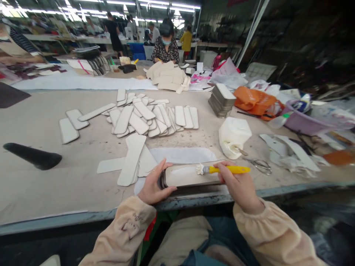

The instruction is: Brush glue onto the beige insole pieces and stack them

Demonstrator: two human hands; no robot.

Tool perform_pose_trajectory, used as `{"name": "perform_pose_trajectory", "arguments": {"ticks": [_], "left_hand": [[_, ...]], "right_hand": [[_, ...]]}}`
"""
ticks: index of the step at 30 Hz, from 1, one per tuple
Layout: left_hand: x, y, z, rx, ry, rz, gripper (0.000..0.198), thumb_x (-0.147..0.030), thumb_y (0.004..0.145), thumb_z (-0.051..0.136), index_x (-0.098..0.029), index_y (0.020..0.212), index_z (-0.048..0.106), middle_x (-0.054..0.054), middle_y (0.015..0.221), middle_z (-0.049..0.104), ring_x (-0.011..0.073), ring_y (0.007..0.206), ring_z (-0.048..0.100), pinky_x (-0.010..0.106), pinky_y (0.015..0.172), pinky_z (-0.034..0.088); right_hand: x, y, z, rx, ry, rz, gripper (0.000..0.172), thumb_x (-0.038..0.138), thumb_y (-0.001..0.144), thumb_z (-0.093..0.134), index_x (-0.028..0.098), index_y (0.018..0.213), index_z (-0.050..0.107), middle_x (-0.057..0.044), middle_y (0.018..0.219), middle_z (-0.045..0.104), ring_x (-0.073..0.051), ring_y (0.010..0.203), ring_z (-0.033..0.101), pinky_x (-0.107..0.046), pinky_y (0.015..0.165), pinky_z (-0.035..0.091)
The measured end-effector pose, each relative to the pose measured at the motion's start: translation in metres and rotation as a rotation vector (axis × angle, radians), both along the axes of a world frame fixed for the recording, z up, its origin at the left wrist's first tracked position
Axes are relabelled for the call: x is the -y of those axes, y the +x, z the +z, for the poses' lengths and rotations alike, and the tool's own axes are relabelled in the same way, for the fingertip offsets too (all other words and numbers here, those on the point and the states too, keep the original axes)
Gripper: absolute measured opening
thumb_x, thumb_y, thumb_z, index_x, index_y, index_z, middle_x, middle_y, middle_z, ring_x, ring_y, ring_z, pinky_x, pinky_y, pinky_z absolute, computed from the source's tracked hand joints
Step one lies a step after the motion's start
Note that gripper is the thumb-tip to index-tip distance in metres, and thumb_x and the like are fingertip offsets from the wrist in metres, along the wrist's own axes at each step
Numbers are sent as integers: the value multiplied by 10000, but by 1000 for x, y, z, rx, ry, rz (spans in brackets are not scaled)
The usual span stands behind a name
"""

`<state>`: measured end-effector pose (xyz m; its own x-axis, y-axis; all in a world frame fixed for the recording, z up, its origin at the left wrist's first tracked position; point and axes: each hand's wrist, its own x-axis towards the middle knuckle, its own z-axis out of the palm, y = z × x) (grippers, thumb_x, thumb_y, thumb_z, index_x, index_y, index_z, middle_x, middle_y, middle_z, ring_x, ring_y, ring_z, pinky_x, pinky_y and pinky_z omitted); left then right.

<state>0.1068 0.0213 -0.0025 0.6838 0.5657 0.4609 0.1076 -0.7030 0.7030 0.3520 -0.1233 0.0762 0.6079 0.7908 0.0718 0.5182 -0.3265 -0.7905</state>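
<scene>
My right hand (240, 186) grips a brush (230, 169) by its yellow handle. White paste clings to the bristles, which meet the top of a stack of long pale panels (181, 176). My left hand (155, 184) clasps the left end of this stack, thumb on the near side and fingers on the far side. The stack lies near the table's front edge, on a white sheet (191, 153). To its left, loose white strips (131, 159) overlap each other. Beyond my right hand stands a cut white plastic jug (234, 135) with a stick in its opening.
A heap of white rounded pieces (144, 116) covers the table's middle. Scissors (260, 166) lie at right, near white scraps (291, 151). Farther back are a stack of blocks (222, 99), an orange bag (255, 101) and a purple basin (307, 118). A dark tapered object (33, 156) lies left.
</scene>
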Motion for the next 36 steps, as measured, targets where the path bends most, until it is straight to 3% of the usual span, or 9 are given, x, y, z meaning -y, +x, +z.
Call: {"name": "perform_pose_trajectory", "arguments": {"ticks": [5, 7, 10, 15, 20, 24, 27, 32, 36], "left_hand": [[-1, 1, 0, -14, 24, 12, 950, -314, 734, 736, -228, 1498, 178, 126, 1273, 603, 263, 1173, 578, 448, 1039, 424], [-1, 0, -1, -17, 33, 25, 946, -317, 738, 735, -230, 1498, 178, 126, 1273, 605, 263, 1174, 580, 444, 1041, 424], [-1, 0, -2, -18, 54, 32, 942, -322, 746, 733, -237, 1499, 173, 124, 1267, 612, 263, 1178, 580, 450, 1048, 420], [-3, -2, -6, -30, 50, 34, 990, -357, 726, 755, -231, 1503, 154, 129, 1268, 617, 269, 1171, 589, 460, 1044, 429], [-3, -3, -9, 19, 29, 5, 972, -356, 761, 719, -243, 1512, 112, 126, 1265, 622, 275, 1152, 604, 460, 1023, 449], [-1, -3, -6, -24, 45, 27, 1044, -414, 706, 765, -256, 1509, 118, 127, 1249, 631, 285, 1126, 618, 469, 998, 467], [-1, -1, -3, -15, 70, 18, 1038, -413, 709, 763, -261, 1509, 120, 128, 1246, 630, 279, 1140, 608, 474, 1007, 457], [-1, -1, -2, -17, 48, 2, 1029, -373, 713, 762, -240, 1509, 125, 127, 1254, 624, 268, 1158, 595, 457, 1029, 440], [-2, -3, -5, -57, 71, 36, 1003, -359, 726, 756, -237, 1507, 138, 129, 1270, 617, 274, 1176, 586, 462, 1045, 425]], "right_hand": [[34, 37, 16, 484, -86, -140, 338, 434, 909, 414, 193, 846, 643, -5, 643, 651, -155, 559, 591, -264, 576, 390], [39, 30, 15, 719, -55, -144, 310, 412, 921, 432, 193, 896, 650, -22, 707, 678, -157, 576, 603, -266, 576, 374], [34, -4, 6, 943, -68, -33, 224, 312, 920, 471, 190, 834, 637, -14, 607, 625, -153, 538, 574, -272, 541, 326], [11, -81, 0, 823, -28, 324, 177, 174, 888, 465, 202, 734, 546, -13, 611, 583, -166, 570, 549, -287, 550, 330], [-14, -116, 14, 364, 124, 409, 213, 260, 926, 411, 189, 832, 588, -19, 675, 636, -155, 631, 601, -271, 602, 405], [-20, -89, 8, -146, 130, 226, 274, 336, 939, 397, 206, 826, 612, 12, 645, 621, -133, 618, 591, -247, 653, 449], [-7, -42, 0, -249, 50, 38, 278, 393, 895, 456, 192, 804, 625, 45, 479, 511, -138, 511, 537, -255, 572, 427], [35, 23, 8, 127, -40, -226, 301, 425, 881, 464, 194, 811, 644, 21, 524, 551, -159, 525, 547, -285, 575, 402], [49, 10, 7, 545, 39, -218, 276, 386, 917, 452, 190, 895, 646, -52, 746, 681, -180, 638, 613, -286, 617, 411]]}}
